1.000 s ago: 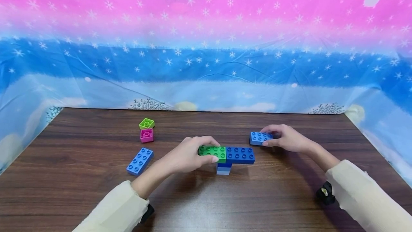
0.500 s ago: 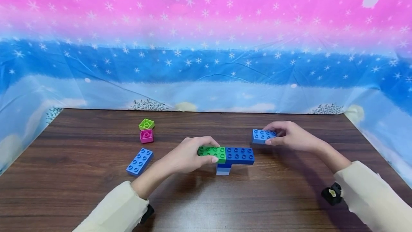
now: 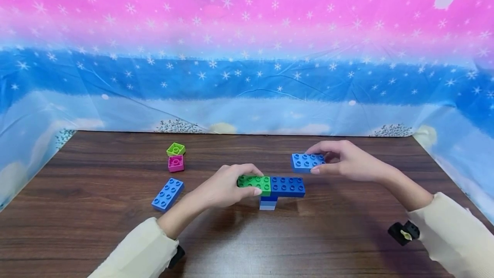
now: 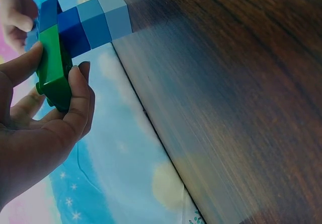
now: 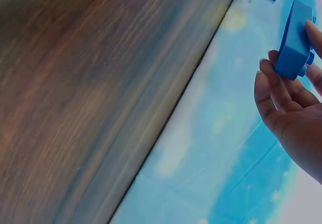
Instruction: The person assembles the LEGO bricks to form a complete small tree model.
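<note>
My left hand (image 3: 227, 185) pinches a green brick (image 3: 266, 185) at the left end of a small build, thumb in front and fingers behind. Side by side with it at the top is a dark blue brick (image 3: 287, 186). Both sit on a narrow stem of stacked blocks (image 4: 93, 25), dark blue above and paler blue toward the table. Behind and right of the build, my right hand (image 3: 349, 162) holds a light blue brick (image 3: 302, 163) by its right end, studs up. In the right wrist view that light blue brick (image 5: 294, 43) is raised above the table.
Another light blue brick (image 3: 167, 194) lies at the left, close to my left forearm. Farther back are an upturned pink brick (image 3: 176, 163) and an upturned lime brick (image 3: 176, 149). A snowflake-printed cloth (image 3: 247, 76) hangs behind the wooden table (image 3: 328, 243).
The light blue brick in my right hand moved slightly right and up, then back left toward the build. My left hand stays in place on the green brick.
</note>
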`<state>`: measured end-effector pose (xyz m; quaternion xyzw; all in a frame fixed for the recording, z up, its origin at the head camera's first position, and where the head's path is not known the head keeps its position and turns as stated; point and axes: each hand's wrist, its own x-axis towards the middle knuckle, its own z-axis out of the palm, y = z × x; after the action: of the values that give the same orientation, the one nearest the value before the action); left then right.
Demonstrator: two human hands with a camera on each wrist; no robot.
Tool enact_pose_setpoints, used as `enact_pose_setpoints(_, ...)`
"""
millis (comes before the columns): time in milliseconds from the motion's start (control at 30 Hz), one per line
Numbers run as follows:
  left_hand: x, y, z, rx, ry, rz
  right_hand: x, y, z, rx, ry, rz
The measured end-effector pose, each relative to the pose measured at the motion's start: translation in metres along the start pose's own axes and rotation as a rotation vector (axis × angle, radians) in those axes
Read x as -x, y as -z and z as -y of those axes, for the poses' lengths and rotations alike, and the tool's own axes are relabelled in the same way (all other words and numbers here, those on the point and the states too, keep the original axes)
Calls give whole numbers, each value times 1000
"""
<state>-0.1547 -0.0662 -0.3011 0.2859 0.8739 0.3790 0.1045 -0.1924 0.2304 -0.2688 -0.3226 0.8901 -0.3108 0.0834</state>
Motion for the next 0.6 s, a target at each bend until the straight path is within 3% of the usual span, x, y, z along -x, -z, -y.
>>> enact_pose_setpoints(600, 0, 0, 0, -13, 9, -5, -7, -33, 31, 18, 114, 48)
